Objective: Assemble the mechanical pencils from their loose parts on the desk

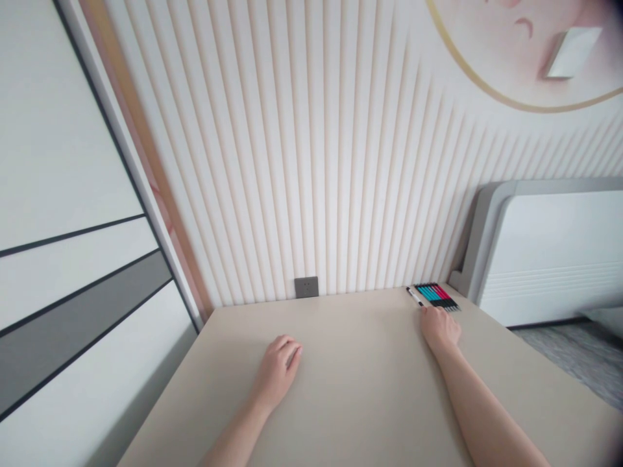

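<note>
On the beige tabletop (pixel 355 370), my left hand (pixel 278 368) rests left of the middle, fingers loosely bent and thumb a little apart, with nothing seen in it. My right hand (pixel 442 329) is stretched out toward the far right part of the table, fingers curled in. Its fingertips meet the near end of a white pen with black ends (pixel 415 297), which lies slanted on the table. Just right of that pen is a row of several teal, red and black pens (pixel 437 296), lying side by side. Their near ends lie just beyond the hand.
A ribbed white wall (pixel 331 155) stands behind the table, with a dark socket (pixel 306 287) low at the table's back edge. Right of the table is a grey-white headboard (pixel 555 240) with bedding (pixel 569 353). A white and grey panelled cabinet (pixel 73 285) rises on the left.
</note>
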Available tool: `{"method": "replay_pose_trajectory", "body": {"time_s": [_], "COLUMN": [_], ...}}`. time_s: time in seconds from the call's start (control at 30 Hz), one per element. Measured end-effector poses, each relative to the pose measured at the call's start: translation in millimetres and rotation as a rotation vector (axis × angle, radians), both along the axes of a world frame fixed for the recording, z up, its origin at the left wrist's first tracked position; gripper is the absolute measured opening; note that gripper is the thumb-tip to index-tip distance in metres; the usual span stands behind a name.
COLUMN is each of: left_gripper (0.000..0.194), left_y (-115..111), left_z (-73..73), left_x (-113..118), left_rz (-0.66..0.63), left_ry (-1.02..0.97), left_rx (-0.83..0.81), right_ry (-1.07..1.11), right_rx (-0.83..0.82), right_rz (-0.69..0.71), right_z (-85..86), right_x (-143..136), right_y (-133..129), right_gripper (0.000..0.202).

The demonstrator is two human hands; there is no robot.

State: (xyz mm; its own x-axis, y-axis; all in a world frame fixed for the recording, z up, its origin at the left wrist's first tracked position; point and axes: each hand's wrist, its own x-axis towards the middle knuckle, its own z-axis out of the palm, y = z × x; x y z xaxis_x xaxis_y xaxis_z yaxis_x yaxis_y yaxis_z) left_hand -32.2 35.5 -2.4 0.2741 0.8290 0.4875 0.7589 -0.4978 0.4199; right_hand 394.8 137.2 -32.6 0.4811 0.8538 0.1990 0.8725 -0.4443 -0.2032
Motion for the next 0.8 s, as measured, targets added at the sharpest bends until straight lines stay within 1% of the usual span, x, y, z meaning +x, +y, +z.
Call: {"method": "replay_pose_trajectory", "body": {"time_s": [0.13,0.27,0.5,0.8], "left_gripper": [0.021,0.022,0.022,0.022], "left_y": [0,0,1,3], "left_z": [1.7,3.3,2.8,4.1], "left_x": [1,1,1,1], "left_rz": [-0.006,-0.005,-0.015,-0.042], "left_ry": [-0.001,-0.012,-0.026,-0.038], "left_rx": [-0.009,-0.013,-0.037,-0.036], "right_ry": [-0.017,-0.039,-0.083,-0.083], "right_rx": [-0.013,-0.025,-0.039,-0.05], "right_rz": [-0.028,-0.02,0.0,0.015], "right_z": [-2.3,-2.0,2.1,-2.2], "right_x": [-1,1,16,24], "right_y": [2,3,8,6], "right_gripper": [0.043,0.04,0.039,0.039]}}
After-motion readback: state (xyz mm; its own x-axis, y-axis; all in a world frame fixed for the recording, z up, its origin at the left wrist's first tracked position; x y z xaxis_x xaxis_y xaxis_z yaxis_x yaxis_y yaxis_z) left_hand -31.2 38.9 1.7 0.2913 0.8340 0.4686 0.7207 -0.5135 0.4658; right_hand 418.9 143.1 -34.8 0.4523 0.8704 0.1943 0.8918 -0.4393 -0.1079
